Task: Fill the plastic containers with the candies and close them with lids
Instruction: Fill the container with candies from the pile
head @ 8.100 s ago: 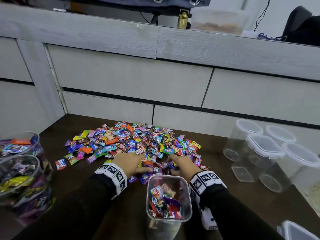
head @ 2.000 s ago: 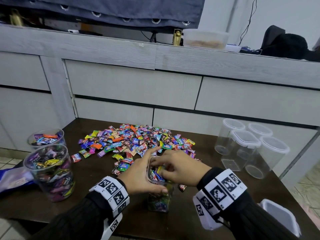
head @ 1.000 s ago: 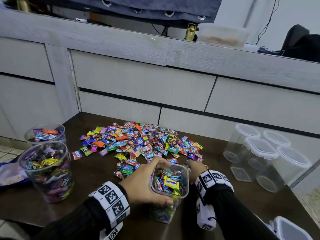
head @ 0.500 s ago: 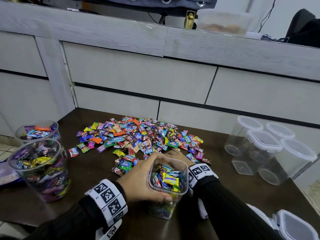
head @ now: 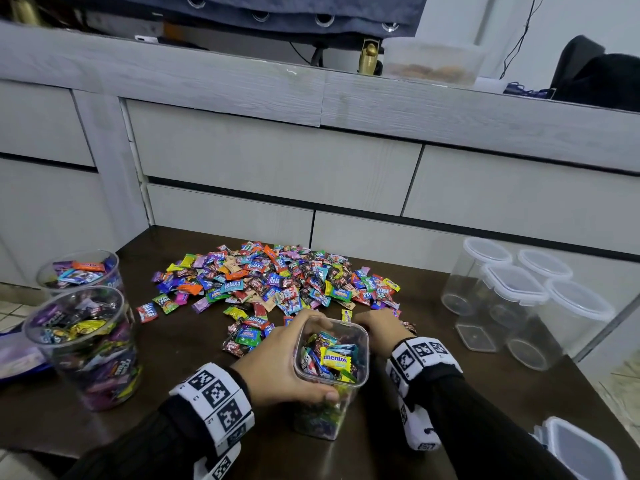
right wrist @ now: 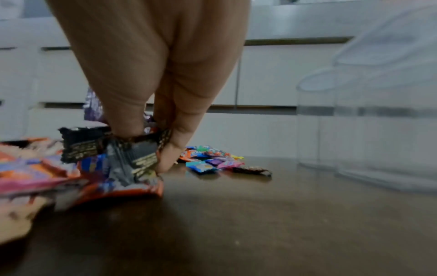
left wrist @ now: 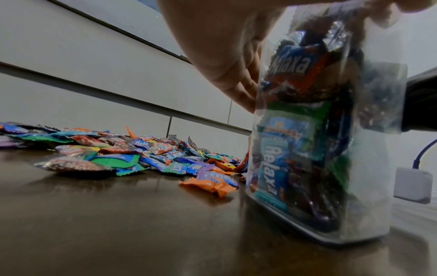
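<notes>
Head view shows the left hand [head: 277, 368] with its fingers wrapped around the square container [head: 330, 372], which stands on the table [head: 180, 344], nearly full of candies. Just behind it, the right hand [head: 377, 329] has its fingers pinched together on a few candies [right wrist: 113, 149] at the near edge of the candy pile [head: 273, 282]. If the bunch is too big, some could slip out or bounce off the full top. A lid [head: 585, 452] waits at the table's near right corner.
</notes>
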`<action>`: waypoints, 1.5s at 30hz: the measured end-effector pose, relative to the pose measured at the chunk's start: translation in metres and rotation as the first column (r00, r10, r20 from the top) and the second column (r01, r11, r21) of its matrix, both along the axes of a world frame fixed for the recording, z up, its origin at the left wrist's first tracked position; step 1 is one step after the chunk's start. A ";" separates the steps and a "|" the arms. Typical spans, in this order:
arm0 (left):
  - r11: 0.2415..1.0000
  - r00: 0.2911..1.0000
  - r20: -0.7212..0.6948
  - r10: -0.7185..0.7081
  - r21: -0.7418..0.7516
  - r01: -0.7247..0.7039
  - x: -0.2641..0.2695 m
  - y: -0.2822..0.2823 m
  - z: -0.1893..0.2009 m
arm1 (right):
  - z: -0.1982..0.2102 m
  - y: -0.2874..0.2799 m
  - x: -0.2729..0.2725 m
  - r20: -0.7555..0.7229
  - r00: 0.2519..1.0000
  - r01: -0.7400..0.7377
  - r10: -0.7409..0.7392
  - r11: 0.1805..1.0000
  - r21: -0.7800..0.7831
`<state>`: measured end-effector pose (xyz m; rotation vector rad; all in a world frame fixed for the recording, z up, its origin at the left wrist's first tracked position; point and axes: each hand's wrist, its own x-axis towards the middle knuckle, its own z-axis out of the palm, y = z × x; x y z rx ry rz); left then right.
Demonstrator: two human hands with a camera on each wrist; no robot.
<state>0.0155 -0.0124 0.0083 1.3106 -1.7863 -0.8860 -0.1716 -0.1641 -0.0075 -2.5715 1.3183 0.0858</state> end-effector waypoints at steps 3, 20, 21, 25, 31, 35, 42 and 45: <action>1.000 1.000 0.011 0.009 0.023 -0.009 -0.001 0.001 0.000 | 0.012 0.004 -0.022 0.168 0.981 0.107 -0.099 0.993 -0.039; 0.997 1.000 0.016 0.015 0.069 -0.016 -0.012 0.000 0.009 | 0.116 0.094 -0.007 0.480 0.841 -0.200 0.250 0.968 -0.153; 0.998 1.000 0.013 0.019 0.056 -0.020 -0.012 0.000 0.009 | 0.115 0.097 -0.004 0.412 0.862 -0.240 0.295 0.954 -0.182; 0.999 1.000 0.003 0.021 0.039 -0.021 -0.012 0.000 0.007 | 0.114 0.103 0.004 0.158 0.919 -0.327 0.361 0.923 -0.204; 0.999 1.000 0.005 0.006 0.046 -0.006 -0.012 0.000 0.011 | 0.129 0.108 -0.004 0.297 0.900 -0.317 0.318 0.947 -0.052; 0.999 1.000 -0.006 -0.001 0.051 0.001 -0.012 0.001 0.009 | 0.133 0.108 -0.006 0.320 0.898 -0.295 0.303 0.953 -0.076; 0.998 1.000 -0.002 -0.002 0.062 0.002 -0.011 0.000 0.009 | 0.116 0.110 0.009 0.144 0.942 -0.285 0.304 0.948 -0.140; 0.998 1.000 -0.024 0.004 0.065 -0.003 -0.011 0.000 0.007 | 0.114 0.110 0.009 0.107 0.928 -0.345 0.358 0.931 -0.120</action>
